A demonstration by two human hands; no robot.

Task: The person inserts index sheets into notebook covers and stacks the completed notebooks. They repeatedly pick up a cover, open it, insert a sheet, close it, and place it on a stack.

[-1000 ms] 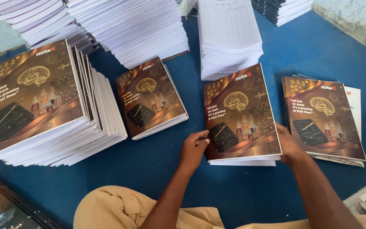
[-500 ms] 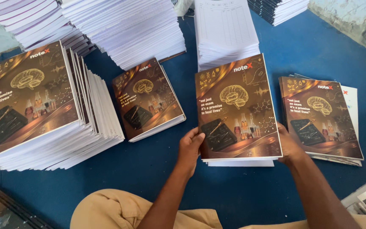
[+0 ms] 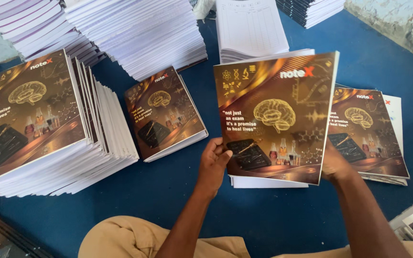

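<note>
Basically, both hands held one brown-covered notebook point(image 3: 276, 117) tilted up above a thin stack of white pages point(image 3: 264, 181) on the blue tabletop point(image 3: 283, 220). Left hand point(image 3: 214, 164) fingers pinched its lower left edge; right hand point(image 3: 333, 162) gripped the lower right edge, mostly hidden behind the cover. Big notebook pile point(image 3: 39, 124) sat far left, single notebook point(image 3: 163, 112) between, small pile point(image 3: 366, 131) just right.

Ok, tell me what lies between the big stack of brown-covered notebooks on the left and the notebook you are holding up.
In the head view, one smaller pile of brown-covered notebooks lies on the blue surface between the big stack and the held notebook.
</note>
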